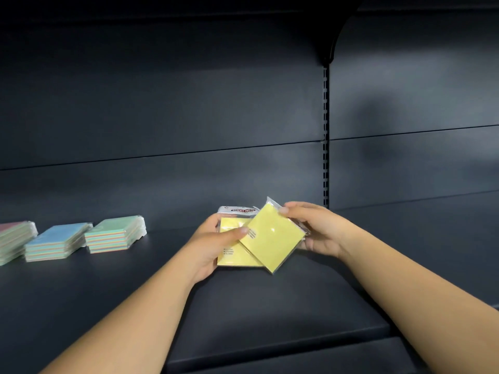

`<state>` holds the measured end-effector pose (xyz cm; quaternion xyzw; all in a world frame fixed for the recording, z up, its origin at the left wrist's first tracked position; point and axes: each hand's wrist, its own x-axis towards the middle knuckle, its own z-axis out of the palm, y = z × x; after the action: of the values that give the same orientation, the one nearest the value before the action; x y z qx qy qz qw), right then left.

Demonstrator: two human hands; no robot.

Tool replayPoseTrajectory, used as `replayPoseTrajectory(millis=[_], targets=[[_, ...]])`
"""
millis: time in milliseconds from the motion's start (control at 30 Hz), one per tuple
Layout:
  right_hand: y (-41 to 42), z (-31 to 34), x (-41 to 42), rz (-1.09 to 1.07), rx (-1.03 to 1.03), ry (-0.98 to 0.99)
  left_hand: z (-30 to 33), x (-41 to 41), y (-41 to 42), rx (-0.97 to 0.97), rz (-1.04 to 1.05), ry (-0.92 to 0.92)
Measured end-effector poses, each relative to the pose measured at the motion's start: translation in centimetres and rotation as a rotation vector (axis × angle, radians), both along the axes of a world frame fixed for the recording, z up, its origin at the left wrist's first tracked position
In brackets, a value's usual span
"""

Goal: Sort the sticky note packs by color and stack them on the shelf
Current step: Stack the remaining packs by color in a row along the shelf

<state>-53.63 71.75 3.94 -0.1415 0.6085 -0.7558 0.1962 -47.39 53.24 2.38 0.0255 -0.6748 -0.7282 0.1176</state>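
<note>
Beneath both hands: dark shelf [243,306], dark back panel [189,103]. Left hand [213,247] grips one yellow pack [232,255]; right hand [313,228] pinches tilted yellow pack [272,236] overlapping it. Far left of them: three sorted stacks [113,236].

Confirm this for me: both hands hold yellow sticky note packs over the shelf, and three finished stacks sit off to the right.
One thing is wrong: the three stacks sit to the left, not the right, as the head view shows. The rest stands: the left hand and right hand each hold a yellow pack above the shelf.
</note>
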Motion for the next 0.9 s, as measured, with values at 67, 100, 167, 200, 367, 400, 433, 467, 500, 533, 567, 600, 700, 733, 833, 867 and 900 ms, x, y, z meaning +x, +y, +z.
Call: replayPoseTrajectory(millis=[67, 100, 167, 200, 367, 400, 433, 467, 500, 533, 567, 600, 700, 733, 833, 867, 900], targets=[[0.3, 0.5, 0.0, -0.052, -0.164, -0.043, 0.0, -0.1, -0.1, 0.009, 0.016, 0.013], [0.5, 0.7, 0.1, -0.071, -0.238, -0.049, 0.0, -0.1, -0.1, 0.009, 0.017, 0.019], [0.5, 0.7, 0.0, -0.095, -0.364, -0.063, 0.1, -0.1, 0.0, 0.023, 0.021, 0.038], [0.4, 0.7, 0.1, -0.091, -0.415, -0.07, 0.1, -0.1, 0.0, 0.041, 0.029, 0.051], [-0.3, 1.1, 0.6, -0.091, -0.449, -0.017, 0.6, -0.2, -0.2, 0.226, 0.129, 0.122], [-0.5, 1.3, 0.7, -0.092, -0.433, -0.003, 0.8, -0.2, -0.3, 0.262, 0.145, 0.133], [-0.8, 1.4, 0.8, -0.081, -0.419, 0.007, 0.9, -0.2, -0.3, 0.294, 0.159, 0.145], [-1.3, 1.4, 1.0, -0.062, -0.416, 0.009, 0.9, -0.2, -0.4, 0.32, 0.172, 0.156], [-1.8, 1.4, 1.2, -0.05, -0.424, 0.006, 1.0, -0.2, -0.4, 0.337, 0.182, 0.162], [-2.3, 1.4, 1.3, -0.049, -0.432, 0.0, 1.0, -0.1, -0.4, 0.339, 0.182, 0.165], [-2.9, 1.4, 1.4, -0.062, -0.436, -0.01, 1.0, 0.0, -0.4, 0.327, 0.169, 0.168], [-3.4, 1.6, 1.5, -0.08, -0.438, -0.021, 1.0, 0.1, -0.4, 0.306, 0.146, 0.17], [-4.1, 2.2, 1.2, -0.127, -0.43, -0.022, 1.0, 0.5, -0.3, 0.266, 0.109, 0.153], [-4.2, 2.4, 0.8, -0.128, -0.424, -0.011, 1.0, 0.5, -0.4, 0.258, 0.108, 0.14], [-4.2, 2.4, 0.0, -0.123, -0.358, 0.042, 1.3, 0.5, -0.6, 0.268, 0.099, 0.107], [-4.3, 2.2, -0.1, -0.108, -0.316, 0.056, 1.3, 0.4, -0.7, 0.28, 0.091, 0.105], [-4.4, 1.9, -0.2, -0.092, -0.266, 0.067, 1.4, 0.4, -0.7, 0.29, 0.082, 0.106]])
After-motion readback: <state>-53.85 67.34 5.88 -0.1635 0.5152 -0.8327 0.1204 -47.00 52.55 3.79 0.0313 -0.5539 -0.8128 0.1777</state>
